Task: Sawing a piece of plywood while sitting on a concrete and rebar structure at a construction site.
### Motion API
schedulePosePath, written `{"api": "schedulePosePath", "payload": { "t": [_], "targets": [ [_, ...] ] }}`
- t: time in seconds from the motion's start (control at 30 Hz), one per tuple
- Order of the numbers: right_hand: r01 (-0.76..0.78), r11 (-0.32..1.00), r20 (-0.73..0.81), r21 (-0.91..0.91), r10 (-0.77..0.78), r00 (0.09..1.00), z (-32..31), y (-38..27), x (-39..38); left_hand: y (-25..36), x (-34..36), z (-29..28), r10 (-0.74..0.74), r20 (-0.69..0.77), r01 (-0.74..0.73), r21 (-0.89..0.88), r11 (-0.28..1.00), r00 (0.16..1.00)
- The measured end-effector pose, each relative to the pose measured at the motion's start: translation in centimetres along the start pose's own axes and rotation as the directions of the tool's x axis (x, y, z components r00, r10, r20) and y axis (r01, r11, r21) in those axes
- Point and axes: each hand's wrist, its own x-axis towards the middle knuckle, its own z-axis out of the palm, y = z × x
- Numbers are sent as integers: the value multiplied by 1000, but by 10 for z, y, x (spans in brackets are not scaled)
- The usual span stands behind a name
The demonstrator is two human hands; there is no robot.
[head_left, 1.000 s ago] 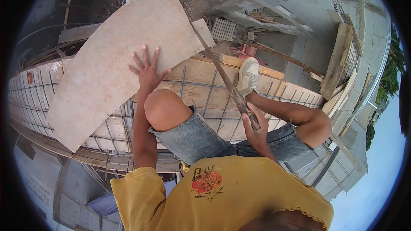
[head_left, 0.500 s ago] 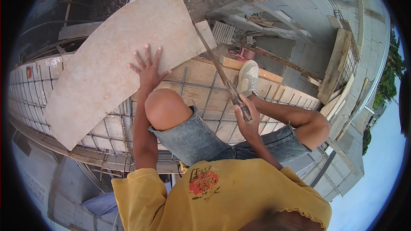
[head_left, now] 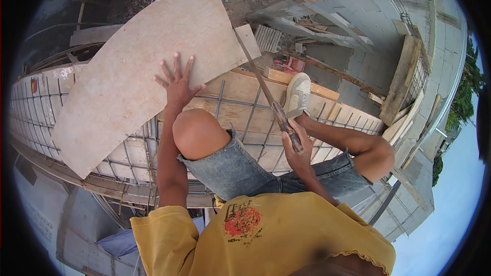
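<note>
My left hand [head_left: 177,86] lies flat with spread fingers on a large pale plywood sheet [head_left: 138,66], near its right-hand edge. My right hand [head_left: 298,149] is wrapped round the worn handle of a handsaw [head_left: 266,90]. The saw's narrow blade slants up and to the left from my fist, its far end at the sheet's right edge. Just past the blade a small piece of the board [head_left: 249,42] shows; whether it is still joined to the sheet I cannot tell.
Under me runs wooden formwork with a grid of steel rebar [head_left: 248,117]. My shoe [head_left: 297,96] rests on it beside a timber strip [head_left: 326,92]. Far below lie a pallet [head_left: 267,38] and rubble. Grey block walls [head_left: 337,18] rise at the right, with a thick plank [head_left: 401,79].
My right hand has drawn the saw slightly back toward my body. The left hand stays in place on the sheet.
</note>
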Motion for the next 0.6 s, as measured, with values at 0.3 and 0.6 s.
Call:
{"api": "schedulePosePath", "payload": {
  "t": [0.3,0.6],
  "targets": [
    [-29,989,-22,145,33,999,54,3,137,14,23,7,103,-84,-102,16,995,991],
    [-21,997,11,-73,21,1000,-48,-15,-45,-13,2,4,80,-168,-81,-2,997,983]
  ]
}}
